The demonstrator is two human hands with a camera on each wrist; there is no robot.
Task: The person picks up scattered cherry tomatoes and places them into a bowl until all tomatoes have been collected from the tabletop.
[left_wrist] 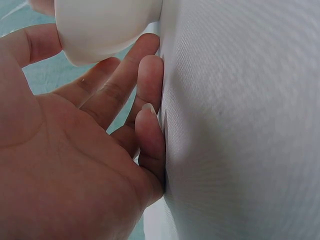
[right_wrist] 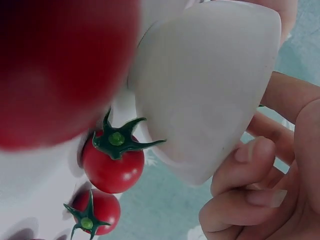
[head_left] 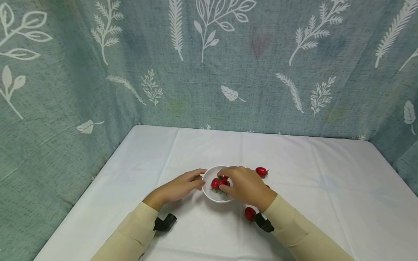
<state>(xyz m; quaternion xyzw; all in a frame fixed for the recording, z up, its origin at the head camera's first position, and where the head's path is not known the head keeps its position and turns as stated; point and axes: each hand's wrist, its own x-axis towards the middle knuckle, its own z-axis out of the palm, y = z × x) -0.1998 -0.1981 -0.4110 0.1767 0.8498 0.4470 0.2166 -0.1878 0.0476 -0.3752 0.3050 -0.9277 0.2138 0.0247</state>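
Loose tomato [right_wrist: 60, 70] closest, bowl [head_left: 209, 194] between both hands' fingers [head_left: 196, 177]

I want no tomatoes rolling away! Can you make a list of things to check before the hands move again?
1. Bowl steady: ok. The left hand touches the white bowl on its side.
2. Bowl flat on the table: ok, it looks upright.
3. Tomato held firmly: cannot tell. The right hand is over the bowl, fingertips at a tomato in the bowl, but the grip is hidden.
4. Loose tomatoes: not ok. One behind the right hand and one near the wrist lie on the table.
5. Room in the bowl: cannot tell, the hand covers it.
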